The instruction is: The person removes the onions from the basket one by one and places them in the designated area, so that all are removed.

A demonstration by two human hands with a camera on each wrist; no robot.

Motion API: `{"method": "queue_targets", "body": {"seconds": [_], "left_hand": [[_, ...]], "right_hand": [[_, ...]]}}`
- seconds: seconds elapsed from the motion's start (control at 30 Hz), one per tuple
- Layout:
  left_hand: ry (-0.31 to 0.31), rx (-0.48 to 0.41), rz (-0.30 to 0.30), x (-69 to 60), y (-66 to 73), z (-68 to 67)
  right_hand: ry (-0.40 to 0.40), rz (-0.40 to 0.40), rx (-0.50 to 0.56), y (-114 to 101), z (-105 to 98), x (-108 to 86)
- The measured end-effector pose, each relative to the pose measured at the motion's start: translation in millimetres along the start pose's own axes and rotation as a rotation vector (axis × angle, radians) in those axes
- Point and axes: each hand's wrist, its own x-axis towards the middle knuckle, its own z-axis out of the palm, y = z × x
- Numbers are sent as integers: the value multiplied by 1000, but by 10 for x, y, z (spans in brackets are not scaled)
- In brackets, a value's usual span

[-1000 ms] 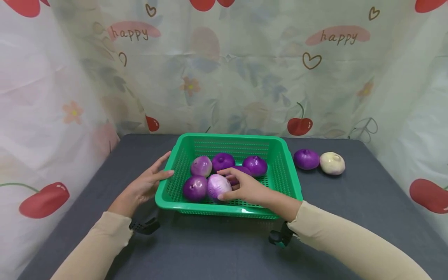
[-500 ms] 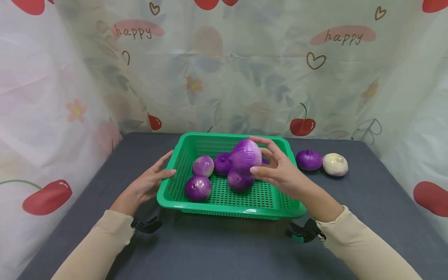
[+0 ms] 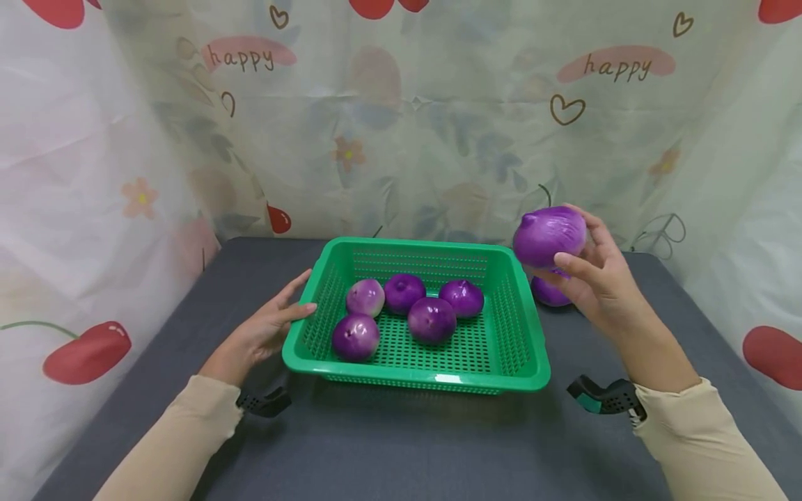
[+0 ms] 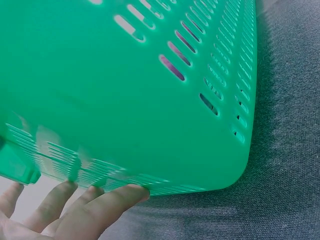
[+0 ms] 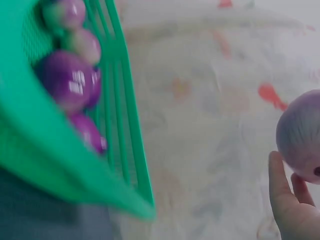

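Observation:
My right hand point(image 3: 598, 278) holds a purple onion point(image 3: 548, 235) in the air, past the right end of the green basket point(image 3: 413, 378). Thumb and fingers grip the onion from its right side; in the right wrist view the same onion point(image 5: 302, 135) shows a paler, streaked side. Several purple onions, among them one at the front left point(image 3: 355, 337) and one in the middle point(image 3: 432, 321), lie inside the basket. My left hand point(image 3: 260, 330) rests against the basket's left end, thumb at the rim. In the left wrist view its fairly straight fingers point(image 4: 107, 205) touch the outer wall.
Another purple onion point(image 3: 551, 291) sits on the dark grey table point(image 3: 401, 445) right of the basket, partly covered by the held onion and my right hand. A printed curtain point(image 3: 438, 153) hangs behind and at both sides.
My right hand has lifted the onion out of the basket and carried it right, now over the table. The pale onion on the table has become hidden behind that hand. The left hand stays put.

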Motion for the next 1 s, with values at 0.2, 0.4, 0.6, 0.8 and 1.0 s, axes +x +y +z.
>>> {"method": "queue_targets", "body": {"seconds": [0.2,0.4,0.6,0.8,1.0], "left_hand": [[2,1,2,0,-8,-2],[6,7,2,-5,-6,-7],[8,12,5,-7,-4,-12],[1,7,10,5,-5,-7],[8,7,7,9,-10,-7]], "right_hand": [[120,-109,120,-95,-498,-73],[220,-161,216,-121,-956,-122],[381,-58,81,-127,-1319,-205],[510,59,-22,-63,-1611,-271],[670,226,-276,128,-2051,-297]]}}
